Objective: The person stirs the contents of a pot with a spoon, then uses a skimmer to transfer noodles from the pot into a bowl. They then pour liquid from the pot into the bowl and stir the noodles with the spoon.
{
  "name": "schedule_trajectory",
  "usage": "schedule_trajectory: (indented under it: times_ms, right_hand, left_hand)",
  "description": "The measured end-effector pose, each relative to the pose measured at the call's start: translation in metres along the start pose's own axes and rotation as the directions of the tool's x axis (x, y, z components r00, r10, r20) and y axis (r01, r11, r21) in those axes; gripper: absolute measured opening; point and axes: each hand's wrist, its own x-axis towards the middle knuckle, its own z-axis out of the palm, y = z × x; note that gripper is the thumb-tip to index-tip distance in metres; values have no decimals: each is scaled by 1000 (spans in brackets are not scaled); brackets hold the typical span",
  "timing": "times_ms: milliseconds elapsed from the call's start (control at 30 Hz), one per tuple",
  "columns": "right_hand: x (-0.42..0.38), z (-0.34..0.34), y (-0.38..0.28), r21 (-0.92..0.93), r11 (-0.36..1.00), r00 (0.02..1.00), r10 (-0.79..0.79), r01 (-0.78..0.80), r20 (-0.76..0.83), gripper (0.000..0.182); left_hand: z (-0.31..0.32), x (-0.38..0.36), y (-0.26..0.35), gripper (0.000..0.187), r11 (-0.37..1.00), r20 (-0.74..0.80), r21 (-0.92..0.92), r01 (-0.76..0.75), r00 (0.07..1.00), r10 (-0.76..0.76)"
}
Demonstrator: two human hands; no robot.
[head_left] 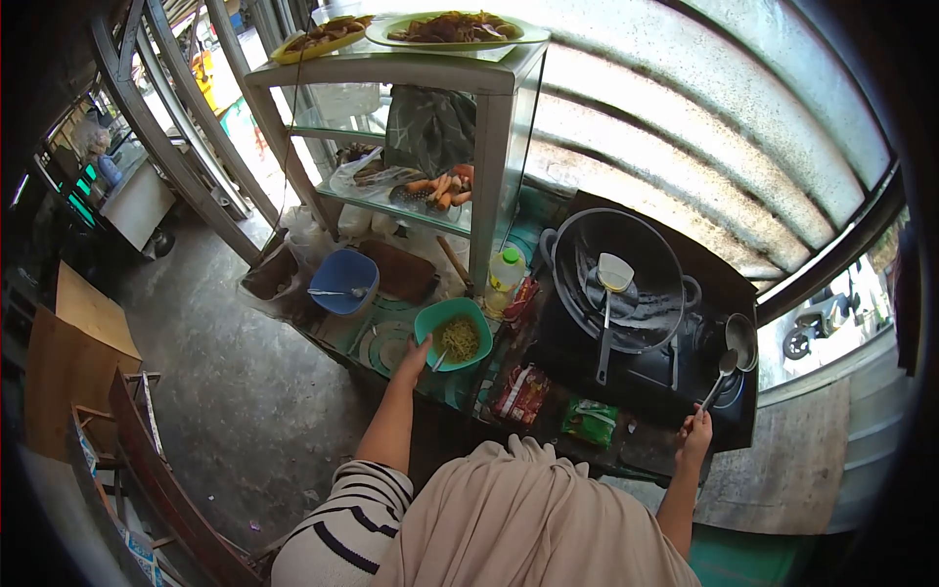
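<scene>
A bump could tip the big pan (657, 256). Your left hand (414, 358) pinches the green bowl (427, 321) beside the bottle (504, 276); tilting could spill noodles (460, 338). Your right hand (695, 434) holds the long spoon (727, 364), maybe loosely, so it could slip.

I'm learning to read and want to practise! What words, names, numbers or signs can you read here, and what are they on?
None can be read clearly.
Red packaging near the stove: printed, but too small and blurred.
Green packet: pale marks, too blurred to read.
Bottle with the green cap: no letters I can make out.
</scene>
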Motion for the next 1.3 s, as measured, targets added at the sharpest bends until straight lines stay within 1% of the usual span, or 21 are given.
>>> schedule_trajectory:
  times_ms: [33, 67, 100, 133, 167, 233, 267, 300, 333, 367, 433, 567, 633, 733, 833, 867, 933, 967, 1033, 1167, 1300]
  right_hand:
    - [-5, 4, -5, -2, 999, 999, -34, 34, 8, 19]
    - [-10, 7, -10, -4, 998, 998, -67, 67, 16, 17]
    - [-14, 11, -15, -5, 998, 998, -69, 69, 8, 17]
    - [-18, 16, -19, 16, 999, 999, -44, 44, -13, 16]
    - [-21, 18, -20, 39, 999, 999, -16, 17, -34, 15]
    - [-23, 14, -17, 80, 997, 998, 21, -16, -51, 15]
    - [-22, 13, -15, 123, 991, 997, 54, -47, -61, 15]
    - [-21, 11, -13, 127, 991, 997, 52, -44, -63, 15]
    - [-21, 8, -11, 156, 986, 998, 57, -51, -34, 13]
    - [-20, 4, -10, 183, 981, 998, 59, -57, -6, 12]
    - [-27, 2, -15, 192, 980, 998, 61, -61, 8, 11]
    - [-38, -8, -17, 175, 980, 996, 84, -89, 39, 8]
    - [-41, -12, -14, 166, 981, 995, 95, -98, 30, 9]
    - [-41, -12, -10, 152, 983, 994, 103, -107, 32, 9]
    - [-36, -7, -10, 141, 983, 993, 112, -117, 46, 9]
    - [-34, -4, -11, 139, 982, 992, 118, -124, 50, 9]
    - [-30, 5, -13, 126, 985, 991, 113, -122, 75, 9]
    - [-28, 10, -14, 114, 986, 990, 107, -118, 95, 9]
    - [-29, 22, -20, 95, 989, 989, 102, -113, 109, 11]
    - [-36, 69, -47, 20, 1000, 975, 0, -5, 222, 18]
    - [-43, 139, -85, -121, 987, 889, -43, 110, 457, 23]
  left_hand:
    - [-5, 3, 14, 60, 1000, 8, 2, -2, 1000, 2]
    - [-16, 8, 29, 59, 973, -131, 71, -220, 965, 228]
    - [-24, 8, 50, 58, 895, -249, 165, -415, 860, 445]
    - [-25, 4, 78, 57, 909, -128, -38, -416, 904, 408]
    - [-22, -4, 106, 56, 897, 3, -236, -374, 923, 386]
    - [1, -20, 151, 44, 873, 221, -488, -9, 966, 134]
    - [7, -25, 168, 44, 873, 222, -487, -12, 965, 137]
    - [13, -26, 182, 39, 727, 438, -640, 249, 896, 79]
    - [16, -28, 192, 36, 521, 636, -684, 511, 767, 83]
    - [21, -20, 191, 36, 524, 639, -682, 510, 764, 88]
    - [35, 4, 178, 26, 314, 382, -894, 321, 911, 154]
    - [3, -5, 157, 17, 485, 407, -833, 265, 888, 213]
    - [-13, -22, 150, 15, 636, 289, -759, 142, 948, 133]
    - [-36, -34, 143, 15, 725, 179, -688, 19, 973, 144]
    - [-61, -12, 134, 16, 756, 229, -653, 34, 961, 155]
    - [-71, -5, 133, 16, 754, 223, -656, 32, 963, 153]
    - [-87, 0, 136, 16, 564, 370, -792, 234, 919, 138]
    - [-93, 0, 134, 16, 560, 366, -795, 232, 920, 138]
    - [-105, -12, 137, 16, 359, 465, -849, 388, 871, 157]
    - [-120, -54, 126, 17, 268, 471, -869, 415, 860, 197]
    - [-131, -100, 101, 19, 344, 474, -852, 395, 861, 184]
